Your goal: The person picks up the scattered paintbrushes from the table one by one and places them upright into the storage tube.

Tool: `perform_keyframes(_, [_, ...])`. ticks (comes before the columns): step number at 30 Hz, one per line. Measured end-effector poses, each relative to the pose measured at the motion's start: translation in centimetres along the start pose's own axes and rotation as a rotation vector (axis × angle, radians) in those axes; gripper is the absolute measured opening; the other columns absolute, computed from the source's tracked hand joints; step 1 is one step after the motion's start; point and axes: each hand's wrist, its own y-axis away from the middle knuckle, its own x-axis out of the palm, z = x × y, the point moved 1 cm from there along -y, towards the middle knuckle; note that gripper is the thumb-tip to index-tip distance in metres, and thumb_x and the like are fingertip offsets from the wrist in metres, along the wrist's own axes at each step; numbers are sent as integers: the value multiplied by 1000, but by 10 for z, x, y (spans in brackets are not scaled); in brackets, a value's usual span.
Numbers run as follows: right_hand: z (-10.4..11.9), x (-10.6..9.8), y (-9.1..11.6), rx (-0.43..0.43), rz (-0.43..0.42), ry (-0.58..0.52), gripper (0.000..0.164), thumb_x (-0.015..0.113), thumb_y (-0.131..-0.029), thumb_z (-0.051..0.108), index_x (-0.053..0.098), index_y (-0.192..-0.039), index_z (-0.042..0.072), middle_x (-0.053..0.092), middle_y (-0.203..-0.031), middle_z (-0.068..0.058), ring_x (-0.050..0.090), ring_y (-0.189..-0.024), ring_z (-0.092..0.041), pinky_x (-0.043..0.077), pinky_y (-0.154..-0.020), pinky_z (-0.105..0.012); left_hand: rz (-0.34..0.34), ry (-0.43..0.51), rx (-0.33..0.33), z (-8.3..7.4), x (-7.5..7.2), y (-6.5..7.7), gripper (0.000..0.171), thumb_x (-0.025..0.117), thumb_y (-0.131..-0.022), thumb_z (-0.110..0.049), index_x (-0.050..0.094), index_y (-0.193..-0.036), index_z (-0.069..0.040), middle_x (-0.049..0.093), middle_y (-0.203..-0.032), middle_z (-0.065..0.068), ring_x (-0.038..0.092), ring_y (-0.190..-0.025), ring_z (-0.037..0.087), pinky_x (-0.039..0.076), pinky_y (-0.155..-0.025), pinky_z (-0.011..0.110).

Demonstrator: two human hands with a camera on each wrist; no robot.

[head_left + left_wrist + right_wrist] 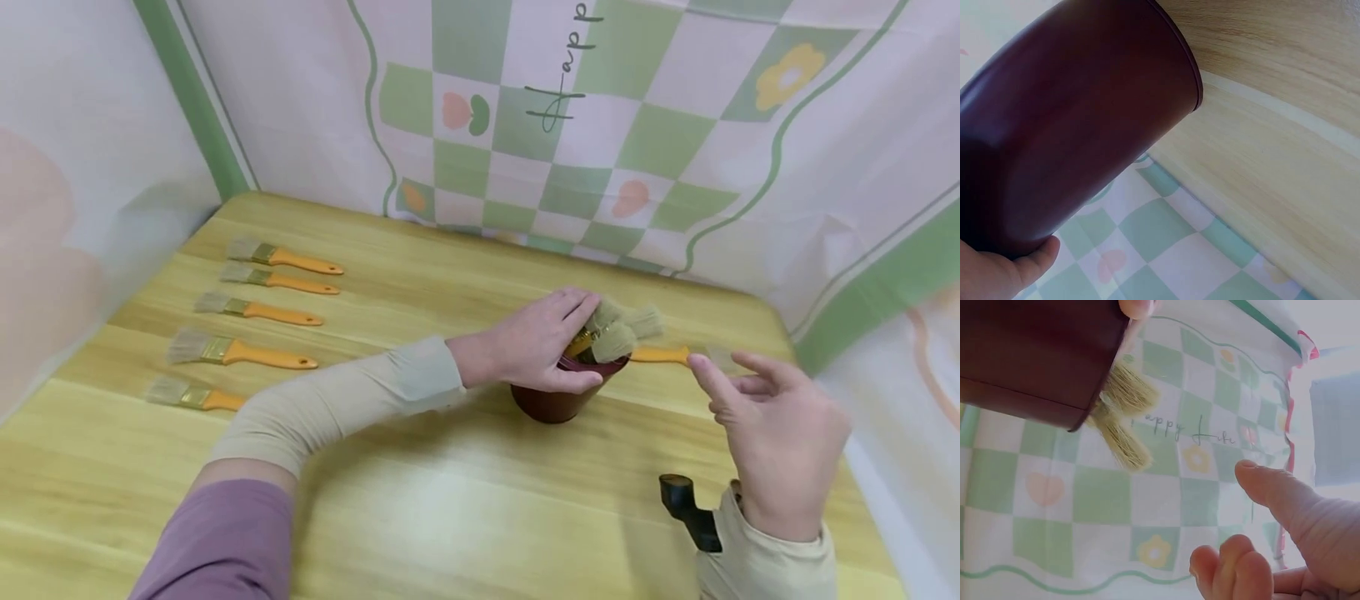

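My left hand grips a dark red cylindrical cup around its rim, thumb on the near side. The cup leans to the right, its mouth toward my right hand. Several paintbrushes are inside, pale bristles sticking out past the rim; the handles are mostly hidden. My right hand hovers right of the cup with thumb and fingers apart, holding nothing. Just beyond its fingertips another paintbrush lies on the table, orange handle toward the cup. The right wrist view shows the bristles close to the thumb.
On the left of the wooden table, several orange-handled paintbrushes lie in a column, bristles to the left. Printed checkered cloth hangs along the back edge. A black camera mount juts from the right wrist.
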Motion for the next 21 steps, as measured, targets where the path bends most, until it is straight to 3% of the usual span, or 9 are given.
perform_keyframes(7, [-4,-1,-3,53,45,-64,48,82,-76,25,69,-110,-6,41,-54,47,49,-38,14,41,-45,-4,22,0,-12,-1,-2,0,94,53,-87,-61,28,-147,7,40,-147,18,39,-138,25,30,-117,31])
perform_keyframes(11, [-9,-6,-5,89,57,-42,48,79,-79,30,70,-111,-4,44,-50,43,48,-37,12,40,-43,-6,16,-4,-11,0,-1,0,94,53,-87,-61,29,-147,7,40,-148,19,39,-138,25,29,-118,31])
perform_keyframes(18, [-19,-11,-8,72,65,15,44,76,-82,32,71,-108,-3,43,-49,43,47,-37,14,38,-42,-6,30,6,-13,0,-2,1,94,52,-88,-61,27,-148,7,38,-149,19,38,-139,26,28,-119,32])
perform_keyframes(21, [-25,-12,-10,85,109,43,42,73,-85,32,72,-106,-4,44,-47,41,47,-37,13,39,-43,-6,26,5,-11,0,-1,1,94,52,-88,-61,27,-148,7,39,-149,19,38,-139,26,28,-118,31])
